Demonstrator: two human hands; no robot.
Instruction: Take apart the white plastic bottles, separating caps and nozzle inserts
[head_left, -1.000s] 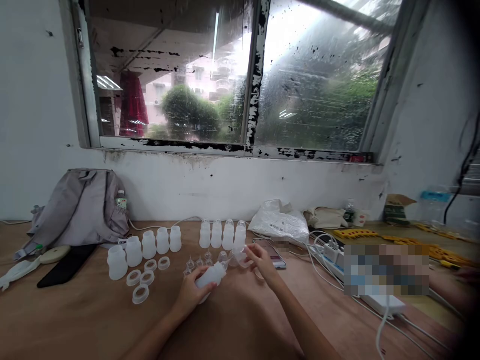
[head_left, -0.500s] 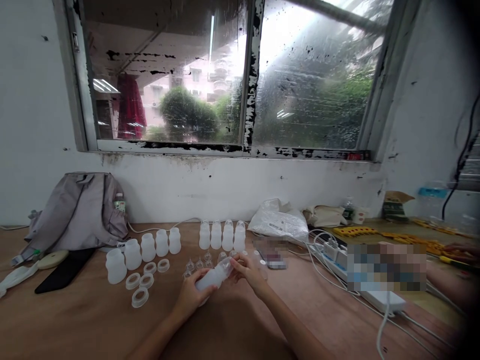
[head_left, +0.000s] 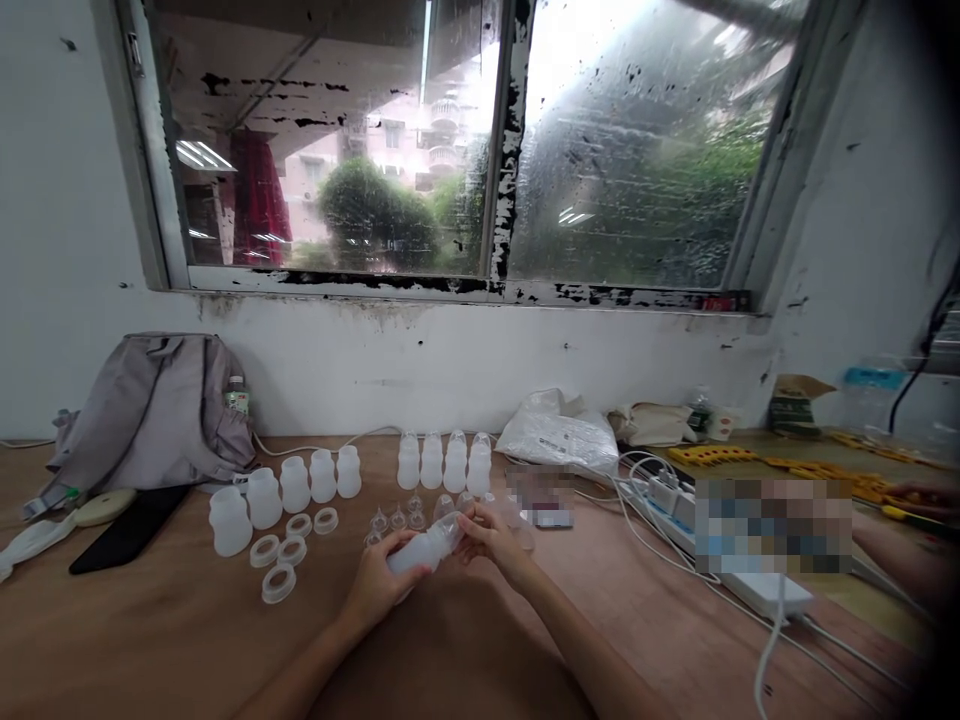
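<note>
A frosted white baby bottle (head_left: pixel 417 555) lies tilted between my hands above the table. My left hand (head_left: pixel 379 580) is wrapped round its body. My right hand (head_left: pixel 491 540) has its fingers closed on the clear cap (head_left: pixel 448 530) at the bottle's upper end. Just behind are several clear nipples (head_left: pixel 397 517) and some clear domed caps (head_left: pixel 444 505). To the left lie several white collar rings (head_left: pixel 279 583), with a row of open bottles (head_left: pixel 264 497) behind them. Capped bottles (head_left: pixel 455 463) stand in a row farther back.
A grey backpack (head_left: pixel 154 410) and a black flat object (head_left: pixel 131 530) are at the left. A white plastic bag (head_left: pixel 559 435) rests by the wall. Power strips (head_left: pixel 757 590) with cables run along the right. Another person's hand (head_left: pixel 919 495) is at the far right.
The view has tilted slightly, so things at the back sit a little higher. Both hands keep their hold on the bottle and cap, with hardly any movement.
</note>
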